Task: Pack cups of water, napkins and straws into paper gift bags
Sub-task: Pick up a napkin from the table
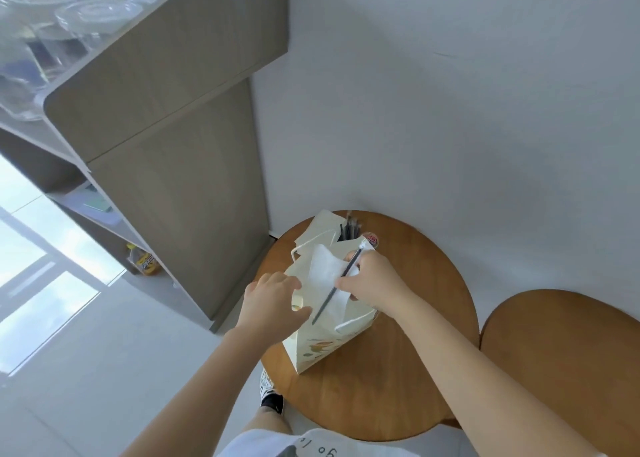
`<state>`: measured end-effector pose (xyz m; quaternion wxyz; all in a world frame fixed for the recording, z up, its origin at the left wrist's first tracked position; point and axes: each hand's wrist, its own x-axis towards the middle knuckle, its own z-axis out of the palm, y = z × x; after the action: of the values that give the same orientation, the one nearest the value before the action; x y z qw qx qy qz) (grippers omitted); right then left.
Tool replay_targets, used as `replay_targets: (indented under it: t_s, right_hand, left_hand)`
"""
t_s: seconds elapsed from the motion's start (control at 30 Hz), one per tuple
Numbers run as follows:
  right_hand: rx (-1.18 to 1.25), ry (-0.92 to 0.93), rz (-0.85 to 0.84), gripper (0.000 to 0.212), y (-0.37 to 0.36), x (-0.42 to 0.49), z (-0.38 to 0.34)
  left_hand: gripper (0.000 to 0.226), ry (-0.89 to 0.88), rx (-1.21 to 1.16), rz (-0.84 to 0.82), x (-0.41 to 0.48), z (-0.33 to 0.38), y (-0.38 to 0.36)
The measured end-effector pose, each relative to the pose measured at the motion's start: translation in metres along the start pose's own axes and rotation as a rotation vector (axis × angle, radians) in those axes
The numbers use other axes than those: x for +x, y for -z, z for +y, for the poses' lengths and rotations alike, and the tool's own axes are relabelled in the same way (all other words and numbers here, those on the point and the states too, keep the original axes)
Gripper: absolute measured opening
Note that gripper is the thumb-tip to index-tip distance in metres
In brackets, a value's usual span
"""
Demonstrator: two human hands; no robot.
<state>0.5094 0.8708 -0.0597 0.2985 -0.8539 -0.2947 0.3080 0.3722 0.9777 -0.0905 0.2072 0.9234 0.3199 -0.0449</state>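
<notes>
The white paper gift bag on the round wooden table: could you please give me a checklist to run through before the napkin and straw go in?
1. Standing: the white paper gift bag stands on the round wooden table: ok.
2. Steadied: the left hand touches the bag's rim: ok.
3. Items held: the right hand holds the white napkin and the thin dark straw together over the mouth: ok.
4. Opening free: the near white rope handle hangs outside the mouth: ok.
5. Cup of water already inside: cannot tell; the napkin and hands cover the mouth.
</notes>
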Motion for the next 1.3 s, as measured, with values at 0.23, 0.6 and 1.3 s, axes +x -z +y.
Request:
replay_targets:
  t_s: [0.23, 0.6, 1.3]
  right_hand:
    - [-0.070, -0.045, -0.222, 0.031, -0.014, 0.006, -0.005]
    - [-0.132, -0.055, 0.361, 0.052, 0.045, 0.017, 0.062]
    - [0.049, -0.176, -0.294, 0.041, 0.025, 0.022, 0.082]
  left_hand:
    - [0.063, 0.000, -0.017, -0.016, -0.006, -0.009, -0.014]
    - [0.103, 0.021, -0.088, -0.124, -0.012, -0.006, -0.034]
    - [0.017, 0.079, 0.161, -0.054, 0.032, 0.008, -0.038]
